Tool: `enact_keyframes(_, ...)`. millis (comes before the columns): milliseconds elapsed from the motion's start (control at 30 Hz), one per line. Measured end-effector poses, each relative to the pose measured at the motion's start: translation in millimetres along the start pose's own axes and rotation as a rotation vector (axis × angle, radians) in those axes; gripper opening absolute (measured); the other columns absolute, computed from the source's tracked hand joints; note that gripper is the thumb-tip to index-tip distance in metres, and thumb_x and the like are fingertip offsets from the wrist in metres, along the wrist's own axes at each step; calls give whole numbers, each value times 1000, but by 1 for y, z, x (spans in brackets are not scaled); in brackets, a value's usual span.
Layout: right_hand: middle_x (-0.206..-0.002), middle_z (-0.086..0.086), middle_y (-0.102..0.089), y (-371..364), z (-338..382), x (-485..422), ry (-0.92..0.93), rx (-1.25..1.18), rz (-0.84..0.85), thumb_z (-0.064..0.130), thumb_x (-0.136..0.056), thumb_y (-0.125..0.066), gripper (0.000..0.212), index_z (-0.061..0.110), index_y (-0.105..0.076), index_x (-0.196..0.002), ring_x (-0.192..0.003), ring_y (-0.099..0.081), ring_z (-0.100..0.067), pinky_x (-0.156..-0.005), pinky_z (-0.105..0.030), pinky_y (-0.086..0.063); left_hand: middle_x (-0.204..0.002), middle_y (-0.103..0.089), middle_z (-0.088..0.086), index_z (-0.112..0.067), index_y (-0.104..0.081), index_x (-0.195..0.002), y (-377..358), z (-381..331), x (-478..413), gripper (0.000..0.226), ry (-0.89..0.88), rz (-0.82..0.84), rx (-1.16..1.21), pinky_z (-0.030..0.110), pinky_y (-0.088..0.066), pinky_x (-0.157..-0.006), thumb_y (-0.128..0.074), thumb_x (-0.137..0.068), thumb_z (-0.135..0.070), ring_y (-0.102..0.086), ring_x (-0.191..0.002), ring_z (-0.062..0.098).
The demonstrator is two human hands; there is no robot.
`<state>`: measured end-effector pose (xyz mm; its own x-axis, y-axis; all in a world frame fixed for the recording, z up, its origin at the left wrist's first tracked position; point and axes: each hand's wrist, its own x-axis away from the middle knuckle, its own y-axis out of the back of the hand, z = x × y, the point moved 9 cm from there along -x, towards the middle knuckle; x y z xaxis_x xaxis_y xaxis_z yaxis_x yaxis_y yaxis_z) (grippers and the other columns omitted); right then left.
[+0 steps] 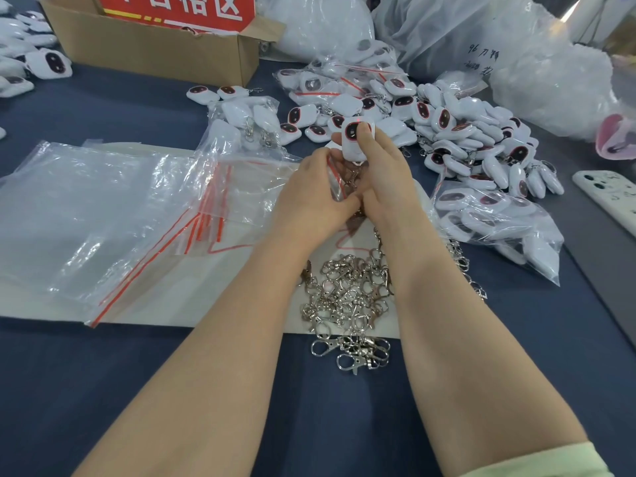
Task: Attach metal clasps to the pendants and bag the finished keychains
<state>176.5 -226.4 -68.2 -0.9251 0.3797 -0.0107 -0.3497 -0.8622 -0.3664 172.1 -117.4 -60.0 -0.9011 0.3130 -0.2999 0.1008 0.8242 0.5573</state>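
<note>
- The right hand (385,180) pinches one white pendant (356,141) between thumb and fingers; the thumb lies on its dark red face.
- The left hand (313,194) is curled round a small zip bag (333,179) with a red strip, and it touches the right hand.
- A metal clasp (351,175) hangs under the pendant, between the two hands. The fingers hide part of it, so I cannot tell if it is already inside the bag.
- Near the forearms lies a pile of loose clasps (347,304), partly on a white sheet (241,304), partly on the dark blue table (344,425).
- At the left, a stack of empty zip bags (103,215) lies flat on the sheet.
- Behind the hands is a heap of pendants (464,132). A filled bag of pendants (492,215) lies to the right.
- A cardboard box (155,46) with a red sign (179,8) stands at the back left.
- A phone in a white case (609,197) lies at the right edge.
</note>
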Motion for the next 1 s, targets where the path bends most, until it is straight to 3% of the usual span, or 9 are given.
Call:
enact_keyframes(167,-84,-4,-71,0,-4,-1,-32,19,-24,22,-99,-51,19,9,-64,-96,-70,-65,-17,-77,-35,-55,-119,-56,4,-15,-49,-122,0,1,0,55,6,-2,5,35,-43,-90,-72,-75,-29,-53,-110,20)
enact_keyframes(267,-86,-4,-69,-2,-4,-1,-30,53,-10,15,-96,-56,9,10,-62,-93,-70,-64,-17,-79,-36,-55,-121,-55,4,-15,-48,-123,-1,0,0,56,14,2,-4,35,-43,-90,-72,-75,-31,-53,-111,21)
enact_keyframes(400,-83,-6,-66,-3,-3,-1,-9,88,-9,6,-94,-57,6,9,-60,-90,-71,-61,-19,-78,-37,-53,-121,-55,5,-13,-47,-124,0,0,-1,56,11,1,-23,35,-43,-89,-71,-77,-30,-52,-111,22)
enact_keyframes(800,-82,-5,-67,-2,-3,-2,18,107,-9,9,-94,-58,3,9,-60,-93,-69,-61,-17,-74,-34,-54,-121,-55,4,-13,-47,-124,1,-1,-1,55,-2,-7,-22,29,-41,-84,-71,-76,-28,-53,-111,21)
enact_keyframes(1000,-80,-4,-70,0,-6,-4,-26,34,-30,15,-98,-51,18,11,-64,-87,-68,-62,-19,-72,-34,-55,-119,-56,4,-13,-49,-121,0,-1,-1,54,-9,-7,-12,31,-41,-84,-72,-76,-31,-53,-108,21)
